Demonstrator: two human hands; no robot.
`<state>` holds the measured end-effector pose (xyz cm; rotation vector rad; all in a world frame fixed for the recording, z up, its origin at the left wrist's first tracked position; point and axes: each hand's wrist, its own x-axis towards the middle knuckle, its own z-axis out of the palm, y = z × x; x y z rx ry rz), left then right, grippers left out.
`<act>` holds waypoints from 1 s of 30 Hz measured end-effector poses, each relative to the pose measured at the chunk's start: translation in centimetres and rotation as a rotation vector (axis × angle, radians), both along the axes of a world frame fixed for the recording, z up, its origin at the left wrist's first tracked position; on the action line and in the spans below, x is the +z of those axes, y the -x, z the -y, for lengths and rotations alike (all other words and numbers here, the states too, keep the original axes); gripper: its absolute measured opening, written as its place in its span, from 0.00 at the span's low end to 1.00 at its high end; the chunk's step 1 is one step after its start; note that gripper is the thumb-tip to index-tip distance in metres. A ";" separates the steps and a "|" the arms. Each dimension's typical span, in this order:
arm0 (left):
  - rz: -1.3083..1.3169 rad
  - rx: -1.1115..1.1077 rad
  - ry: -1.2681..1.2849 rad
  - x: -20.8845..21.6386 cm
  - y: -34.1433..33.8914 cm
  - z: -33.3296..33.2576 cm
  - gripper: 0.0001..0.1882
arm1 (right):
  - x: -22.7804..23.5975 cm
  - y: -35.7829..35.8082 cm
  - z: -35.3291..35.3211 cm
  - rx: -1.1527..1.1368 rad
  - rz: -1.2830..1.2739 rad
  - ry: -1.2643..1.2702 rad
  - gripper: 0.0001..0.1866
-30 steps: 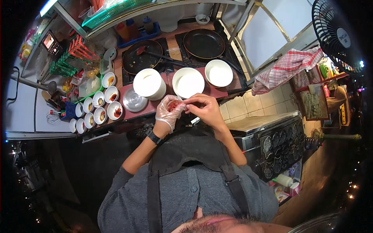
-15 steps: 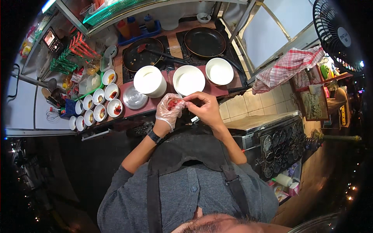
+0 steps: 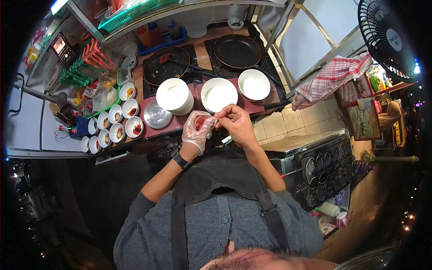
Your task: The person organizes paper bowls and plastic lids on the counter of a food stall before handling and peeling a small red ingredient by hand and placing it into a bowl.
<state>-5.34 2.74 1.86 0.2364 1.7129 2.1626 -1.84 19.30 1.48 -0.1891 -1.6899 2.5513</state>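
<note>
Since a second ago, little has shifted: the left hand (image 3: 198, 130), in a clear plastic glove, still cups a small red piece of food (image 3: 201, 122) at the counter's 6 o'clock edge, below the white empty bowl (image 3: 219, 94), while the bare right hand (image 3: 237, 124) pinches it closed-fingered, apparently mid-preparation.

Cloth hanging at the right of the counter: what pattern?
Red and white check, cloth, head view.

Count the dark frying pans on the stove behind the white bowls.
2. The left frying pan sits behind the tall white bowl; the right frying pan sits behind the two shallower white bowls. None seems hidden.
</note>
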 end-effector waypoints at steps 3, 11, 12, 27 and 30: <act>-0.005 0.031 0.001 -0.3 0.0 0.1 0.06 | 0.8 -0.2 0.2 0.014 0.009 0.030 0.08; 0.053 0.049 -0.056 -0.1 -0.2 0.2 0.06 | 0.6 -0.2 0.4 0.027 -0.035 -0.048 0.10; 0.049 0.046 -0.050 0.0 -0.2 0.2 0.06 | 0.6 -0.2 0.4 0.026 -0.036 -0.048 0.10; -0.104 0.074 0.076 -0.5 -0.5 -0.5 0.07 | 2.0 -0.9 2.0 -0.418 -0.402 -0.976 0.07; -0.089 0.045 0.064 -1.0 -0.2 -0.4 0.06 | 2.0 -0.9 2.1 -0.390 -0.401 -0.975 0.07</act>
